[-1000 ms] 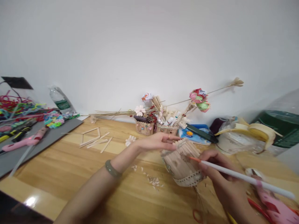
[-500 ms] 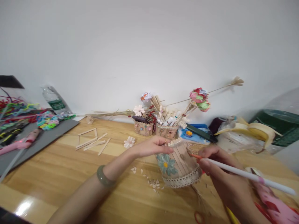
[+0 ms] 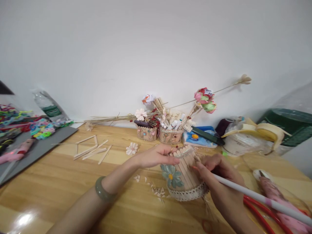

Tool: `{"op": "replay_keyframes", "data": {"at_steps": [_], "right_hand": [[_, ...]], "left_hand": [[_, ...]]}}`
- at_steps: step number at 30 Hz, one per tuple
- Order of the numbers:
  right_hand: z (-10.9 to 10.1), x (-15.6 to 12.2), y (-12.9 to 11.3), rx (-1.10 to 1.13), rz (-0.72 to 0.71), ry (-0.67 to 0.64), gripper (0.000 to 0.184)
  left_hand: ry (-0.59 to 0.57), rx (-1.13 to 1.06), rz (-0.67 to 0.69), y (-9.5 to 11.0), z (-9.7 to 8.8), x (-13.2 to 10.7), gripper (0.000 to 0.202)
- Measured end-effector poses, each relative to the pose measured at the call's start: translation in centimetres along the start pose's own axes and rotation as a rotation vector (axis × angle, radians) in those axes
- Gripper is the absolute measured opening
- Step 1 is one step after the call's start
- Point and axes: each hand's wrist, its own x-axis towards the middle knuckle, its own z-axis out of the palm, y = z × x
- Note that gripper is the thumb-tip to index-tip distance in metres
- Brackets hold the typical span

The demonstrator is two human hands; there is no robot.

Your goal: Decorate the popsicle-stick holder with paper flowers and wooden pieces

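Note:
My left hand (image 3: pixel 156 156) grips the rim of a tilted pot of wooden craft sticks (image 3: pixel 187 170), thumb outside and the other fingers partly hidden. A blue-green flower (image 3: pixel 171 176) decorates its side, and lace trim (image 3: pixel 190 193) runs round its lower end. On the pot's right side, my right hand (image 3: pixel 223 182) is closed round a long white pen-like stick (image 3: pixel 246 190) with a pink band. Its orange tip points at the pot's side; whether it touches, I cannot tell. Small wood chips (image 3: pixel 158 191) lie beside the pot.
Two decorated holders (image 3: pixel 171 136) with flowers and pens stand near the wall. Loose craft sticks (image 3: pixel 89 150) and a white flower (image 3: pixel 132 148) lie left. A banana peel (image 3: pixel 263 131), red-handled tool (image 3: pixel 260 213) and pink glue gun (image 3: pixel 282 206) are right. A bottle (image 3: pixel 50 105) stands far left.
My right hand has moved slightly left and closer against the pot, so less of the orange tip shows. My left hand keeps its grip on the rim. The view has shifted a little right.

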Motion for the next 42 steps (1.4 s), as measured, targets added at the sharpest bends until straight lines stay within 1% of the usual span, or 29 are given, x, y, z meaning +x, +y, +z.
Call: {"op": "replay_keyframes", "data": {"at_steps": [8, 15, 23, 27, 32, 36, 42], "right_hand": [[0.00, 0.06, -0.07, -0.076, -0.040, -0.031, 0.026], [0.08, 0.12, -0.34, -0.155, -0.068, -0.040, 0.026], [-0.07, 0.02, 0.06, -0.133, -0.116, -0.055, 0.026], [-0.15, -0.03, 0.03, -0.151, -0.110, -0.068, 0.025], [-0.11, 0.04, 0.07, -0.121, -0.107, -0.056, 0.026], [-0.10, 0.08, 0.07, -0.149, -0.102, -0.071, 0.026], [-0.09, 0.06, 0.33, -0.113, -0.106, -0.072, 0.026]], "left_hand": [[0.028, -0.058, -0.040, 0.18, 0.08, -0.02, 0.029], [0.007, -0.088, -0.024, 0.13, 0.12, 0.19, 0.035], [0.023, -0.044, -0.018, -0.25, -0.01, 0.19, 0.034], [0.015, -0.052, -0.036, -0.24, -0.05, 0.14, 0.035], [0.022, -0.006, -0.004, -0.24, -0.15, 0.14, 0.031], [-0.001, -0.038, -0.004, -0.27, -0.15, 0.18, 0.031], [0.009, -0.060, -0.009, -0.45, -0.10, 0.22, 0.032]]}}
